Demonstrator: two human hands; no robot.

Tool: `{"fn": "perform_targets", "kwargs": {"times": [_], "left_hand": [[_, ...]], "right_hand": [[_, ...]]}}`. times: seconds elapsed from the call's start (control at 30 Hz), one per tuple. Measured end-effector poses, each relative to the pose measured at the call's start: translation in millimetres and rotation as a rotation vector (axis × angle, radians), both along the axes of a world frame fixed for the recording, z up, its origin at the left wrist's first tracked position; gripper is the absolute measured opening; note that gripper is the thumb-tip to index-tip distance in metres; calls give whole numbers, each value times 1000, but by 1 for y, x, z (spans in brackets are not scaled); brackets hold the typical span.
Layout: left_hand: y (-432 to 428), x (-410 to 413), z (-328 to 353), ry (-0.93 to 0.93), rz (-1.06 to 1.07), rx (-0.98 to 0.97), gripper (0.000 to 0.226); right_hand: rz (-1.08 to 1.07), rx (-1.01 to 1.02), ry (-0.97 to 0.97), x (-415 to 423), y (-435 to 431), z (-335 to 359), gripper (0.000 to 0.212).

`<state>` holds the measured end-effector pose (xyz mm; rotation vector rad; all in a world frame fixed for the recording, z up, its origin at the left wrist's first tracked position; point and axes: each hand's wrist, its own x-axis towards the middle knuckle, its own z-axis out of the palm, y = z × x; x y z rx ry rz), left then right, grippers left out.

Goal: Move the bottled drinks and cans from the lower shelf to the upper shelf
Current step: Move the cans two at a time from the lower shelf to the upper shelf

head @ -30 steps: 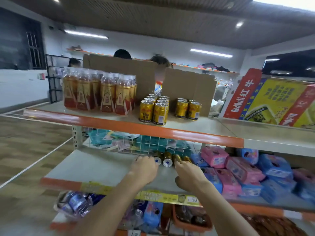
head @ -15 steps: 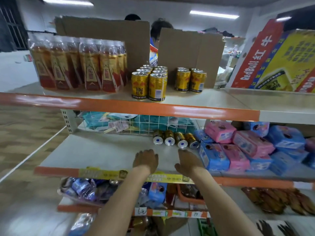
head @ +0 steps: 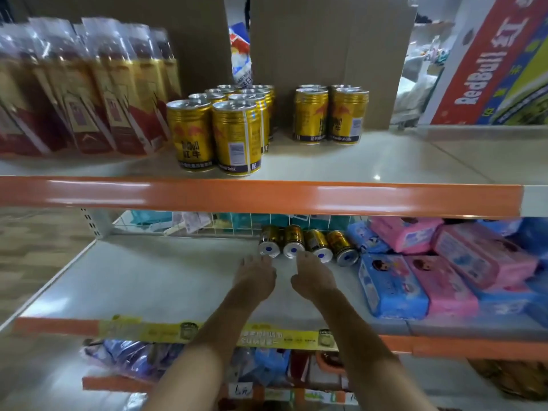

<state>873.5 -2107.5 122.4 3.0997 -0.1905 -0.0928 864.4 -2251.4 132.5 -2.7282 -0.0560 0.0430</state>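
Several gold cans (head: 308, 243) lie on their sides in a row at the back of the lower shelf (head: 148, 280), bottoms toward me. My left hand (head: 254, 277) reaches over the shelf with straight fingers, its tips right at the leftmost can. My right hand (head: 312, 280) lies beside it, fingertips at the front of the middle cans. Neither hand holds anything. On the upper shelf (head: 385, 161) stand several gold cans (head: 219, 129), a smaller group of gold cans (head: 330, 114), and a row of bottled tea drinks (head: 86, 90) at the left.
Pink and blue wrapped packs (head: 421, 277) fill the lower shelf's right half, close to the cans. A wire mesh (head: 207, 226) backs that shelf. Cardboard sheets (head: 326, 48) stand behind the upper cans; a Red Bull carton (head: 498, 60) stands at the right. The orange shelf edge (head: 267, 197) overhangs the cans.
The view has dropped and moved closer to the shelves. Both hands drew back from the cans toward the shelf front, then reached forward again to the cans' ends.
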Motion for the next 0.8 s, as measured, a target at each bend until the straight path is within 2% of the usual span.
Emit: {"fn": "perform_targets", "kwargs": {"times": [0.17,0.37,0.5,0.57,0.67,0.8], "left_hand": [[2,34,-13,-47,6,68,45],[-13,79,-25,-51,33,-87,51],[-22,112,-41,31,14,-122,61],[-21,122,-49,47,-15,-156,54],[-15,122,-54,-56,-67,-233,42],[1,107,-51,-145,-39,-365,30]], "right_hand": [[16,9,-59,28,-2,-22,58],[78,-29,-151,48,-7,-41,66],[130,-19,-216,64,-9,-50,66],[151,-2,-234,69,-4,-57,68],[184,-47,-229,78,1,-64,71],[184,-98,-235,90,1,-54,54]]}}
